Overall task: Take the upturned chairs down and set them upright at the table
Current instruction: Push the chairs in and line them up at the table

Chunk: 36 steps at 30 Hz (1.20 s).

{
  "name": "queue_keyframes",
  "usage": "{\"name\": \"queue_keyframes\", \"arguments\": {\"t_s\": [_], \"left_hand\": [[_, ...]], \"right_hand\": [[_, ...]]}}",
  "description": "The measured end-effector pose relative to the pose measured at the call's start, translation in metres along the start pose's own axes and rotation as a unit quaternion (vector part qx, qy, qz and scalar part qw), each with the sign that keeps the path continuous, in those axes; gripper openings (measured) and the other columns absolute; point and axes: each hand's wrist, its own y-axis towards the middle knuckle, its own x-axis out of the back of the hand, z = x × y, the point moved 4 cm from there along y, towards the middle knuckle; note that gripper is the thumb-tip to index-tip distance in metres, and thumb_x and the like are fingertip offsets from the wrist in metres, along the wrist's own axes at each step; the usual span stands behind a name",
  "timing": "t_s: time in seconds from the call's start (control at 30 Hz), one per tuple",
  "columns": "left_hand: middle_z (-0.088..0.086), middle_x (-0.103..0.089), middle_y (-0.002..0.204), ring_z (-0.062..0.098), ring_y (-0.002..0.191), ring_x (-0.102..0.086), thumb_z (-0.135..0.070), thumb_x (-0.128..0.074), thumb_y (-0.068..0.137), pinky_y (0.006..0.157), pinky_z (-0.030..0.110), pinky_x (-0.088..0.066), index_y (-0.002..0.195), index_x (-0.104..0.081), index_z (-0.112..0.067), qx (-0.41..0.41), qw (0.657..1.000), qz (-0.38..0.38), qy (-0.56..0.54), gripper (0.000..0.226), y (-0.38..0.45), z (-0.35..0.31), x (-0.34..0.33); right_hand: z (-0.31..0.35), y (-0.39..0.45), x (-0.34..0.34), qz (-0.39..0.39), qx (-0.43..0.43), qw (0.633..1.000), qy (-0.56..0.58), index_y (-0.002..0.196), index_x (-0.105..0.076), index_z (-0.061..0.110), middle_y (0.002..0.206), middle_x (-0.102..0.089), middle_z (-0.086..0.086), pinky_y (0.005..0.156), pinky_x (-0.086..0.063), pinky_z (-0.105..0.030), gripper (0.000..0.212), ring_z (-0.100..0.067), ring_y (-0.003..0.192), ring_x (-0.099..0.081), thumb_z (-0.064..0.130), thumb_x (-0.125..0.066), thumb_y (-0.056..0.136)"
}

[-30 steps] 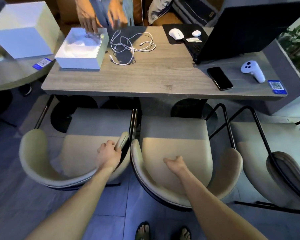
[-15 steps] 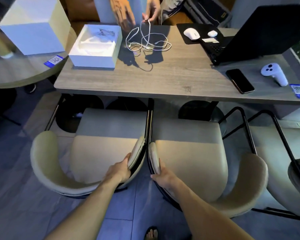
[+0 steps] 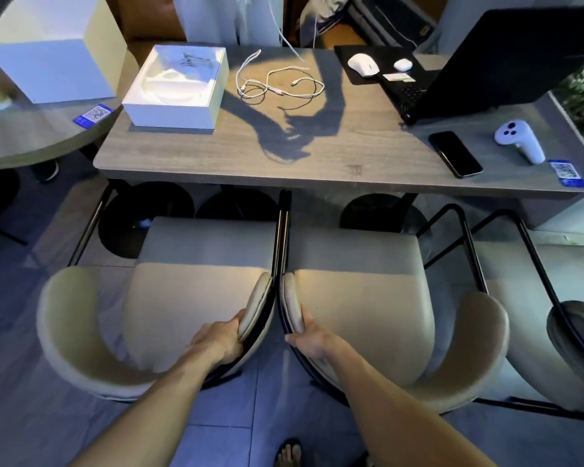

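Three cream upholstered chairs with black metal frames stand upright on the floor, facing the grey wooden table. The left chair and the middle chair stand side by side, their inner armrests almost touching. My left hand grips the right armrest of the left chair. My right hand grips the left armrest of the middle chair. The right chair stands partly out of view at the frame's edge.
On the table lie an open white box, a white cable, a laptop, a mouse, a phone and a white controller. A round table with a white box stands left. Another person stands behind the table.
My right hand moved from the middle chair's seat to its left armrest. My left hand slid down the left chair's armrest. The other person's hands let go of the cable and withdrew.
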Motion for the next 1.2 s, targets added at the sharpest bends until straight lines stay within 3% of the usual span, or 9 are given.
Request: {"name": "queue_keyframes", "arguments": {"t_s": [0.13, 0.33, 0.47, 0.6, 0.8, 0.9, 1.03, 1.1, 1.2], "left_hand": [[0.005, -0.059, 0.133, 0.032, 0.119, -0.055, -0.035, -0.052, 0.079, 0.093, 0.033, -0.047, 0.146, -0.01, -0.053, 0.009, 1.0, -0.005, -0.008, 0.081, 0.002, -0.001, -0.002], [0.003, -0.058, 0.134, 0.03, 0.12, -0.055, -0.05, -0.058, 0.082, 0.094, 0.032, -0.046, 0.148, -0.017, -0.044, 0.015, 0.999, -0.027, -0.006, 0.078, 0.009, -0.007, -0.003], [0.002, -0.058, 0.135, 0.029, 0.12, -0.056, -0.053, -0.058, 0.082, 0.095, 0.033, -0.046, 0.148, -0.018, -0.045, 0.029, 0.999, -0.038, -0.018, 0.077, 0.007, -0.007, -0.005], [0.0, -0.064, 0.124, 0.026, 0.111, -0.061, -0.052, -0.057, 0.079, 0.091, 0.032, -0.049, 0.138, -0.036, -0.043, 0.039, 0.997, -0.053, -0.05, 0.064, -0.001, -0.001, -0.009], [0.005, -0.063, 0.119, 0.027, 0.107, -0.06, -0.048, -0.062, 0.073, 0.09, 0.034, -0.049, 0.127, -0.047, -0.024, 0.076, 0.992, 0.015, -0.102, 0.061, -0.015, -0.005, -0.004], [0.011, -0.058, 0.126, 0.032, 0.112, -0.058, -0.047, -0.052, 0.082, 0.094, 0.037, -0.048, 0.125, -0.048, -0.014, 0.105, 0.984, -0.043, -0.137, 0.055, -0.031, -0.031, 0.011], [0.012, -0.057, 0.13, 0.032, 0.117, -0.056, -0.038, -0.043, 0.092, 0.098, 0.035, -0.046, 0.129, -0.052, -0.019, 0.089, 0.974, -0.12, -0.171, 0.043, -0.071, -0.096, 0.037], [0.012, -0.062, 0.126, 0.03, 0.114, -0.059, -0.034, -0.045, 0.091, 0.096, 0.034, -0.048, 0.115, -0.063, -0.018, 0.058, 0.965, -0.099, -0.234, 0.034, -0.083, -0.137, 0.042], [0.007, -0.067, 0.108, 0.023, 0.095, -0.064, -0.033, -0.055, 0.091, 0.085, 0.032, -0.053, 0.1, -0.063, -0.018, 0.001, 0.917, -0.018, -0.399, 0.019, -0.104, -0.209, 0.038]], "right_hand": [[-0.005, 0.004, 0.0, 0.005, 0.007, 1.0, 0.012, 0.159, 0.005, 0.02, 0.164, -0.019, -0.005, 0.117, -0.021, -0.029, 0.087, -0.026, 0.148, -0.024, 0.026, -0.056, 0.097], [-0.007, 0.0, 0.003, 0.011, 0.009, 1.0, 0.006, 0.159, 0.004, 0.018, 0.164, -0.017, -0.006, 0.117, -0.021, -0.031, 0.086, -0.026, 0.149, -0.023, 0.023, -0.056, 0.097], [-0.007, -0.001, 0.005, 0.016, 0.005, 1.0, -0.006, 0.159, 0.005, 0.018, 0.164, -0.019, -0.008, 0.117, -0.021, -0.033, 0.087, -0.028, 0.148, -0.024, 0.028, -0.056, 0.097], [-0.009, -0.003, -0.001, -0.012, 0.002, 1.0, 0.018, 0.158, 0.006, 0.024, 0.163, -0.023, -0.01, 0.119, -0.024, -0.037, 0.087, -0.031, 0.146, -0.028, 0.04, -0.054, 0.096], [-0.014, -0.028, 0.008, -0.08, 0.016, 0.995, 0.057, 0.152, -0.028, 0.017, 0.149, -0.047, -0.011, 0.111, -0.036, -0.033, 0.073, -0.031, 0.135, -0.046, 0.051, -0.053, 0.093], [-0.022, -0.052, 0.035, -0.08, 0.026, 0.994, 0.075, 0.141, -0.043, 0.009, 0.135, -0.058, -0.01, 0.104, -0.043, -0.031, 0.053, -0.028, 0.124, -0.055, 0.039, -0.05, 0.098], [-0.059, -0.086, 0.083, -0.134, 0.048, 0.987, 0.068, 0.117, -0.061, 0.011, 0.101, -0.059, -0.005, 0.099, -0.044, -0.032, 0.031, -0.028, 0.108, -0.062, 0.032, -0.054, 0.096], [-0.079, -0.118, 0.112, -0.16, 0.069, 0.982, 0.079, 0.11, -0.061, 0.014, 0.099, -0.06, -0.005, 0.097, -0.045, -0.032, 0.022, -0.021, 0.099, -0.058, 0.03, -0.054, 0.096], [-0.119, -0.163, 0.156, -0.172, 0.086, 0.975, 0.107, 0.104, -0.063, 0.018, 0.103, -0.065, -0.006, 0.086, -0.046, -0.028, 0.017, -0.02, 0.096, -0.058, 0.026, -0.051, 0.097]]}}
